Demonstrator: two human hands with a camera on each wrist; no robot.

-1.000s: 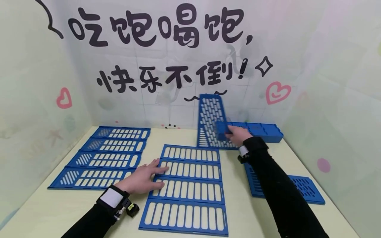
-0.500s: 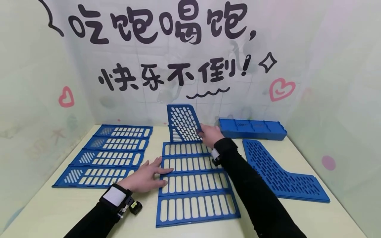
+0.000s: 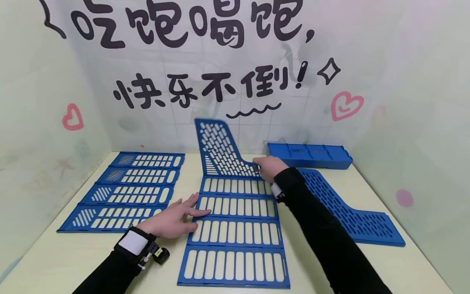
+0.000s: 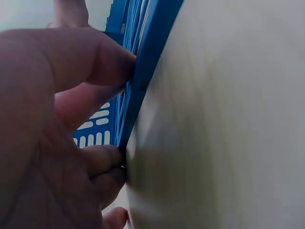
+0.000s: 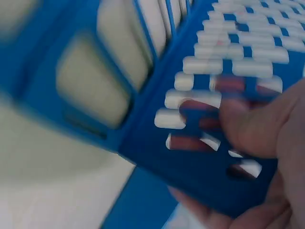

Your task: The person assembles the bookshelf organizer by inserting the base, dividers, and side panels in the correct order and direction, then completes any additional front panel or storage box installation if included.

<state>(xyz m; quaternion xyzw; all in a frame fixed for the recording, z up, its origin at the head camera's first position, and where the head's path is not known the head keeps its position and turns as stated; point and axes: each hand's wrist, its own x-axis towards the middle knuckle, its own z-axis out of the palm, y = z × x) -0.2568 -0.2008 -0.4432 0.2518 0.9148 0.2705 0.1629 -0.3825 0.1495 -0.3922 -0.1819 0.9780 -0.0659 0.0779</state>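
In the head view, a row of joined blue slotted panels [image 3: 235, 246] lies flat on the table in front of me. My left hand [image 3: 172, 220] rests on its left edge with fingers spread, and the left wrist view has the fingertips against the blue edge [image 4: 147, 62]. At the far end, an L-shaped blue perforated panel [image 3: 220, 149] stands upright along the slotted row's back edge. My right hand [image 3: 271, 167] grips its low right arm. The right wrist view shows the thumb on the near face and fingers through the holes behind.
Another set of joined blue panels [image 3: 119, 185] lies at the left. Another L-shaped perforated piece [image 3: 339, 204] lies flat at the right, partly behind my right sleeve. A long blue divided piece [image 3: 312, 162] sits near the back wall.
My right hand has brought the L-shaped panel leftward from the back right to the slotted row's far edge, and its grip now sits on the low arm. My left hand has stayed at the left edge.
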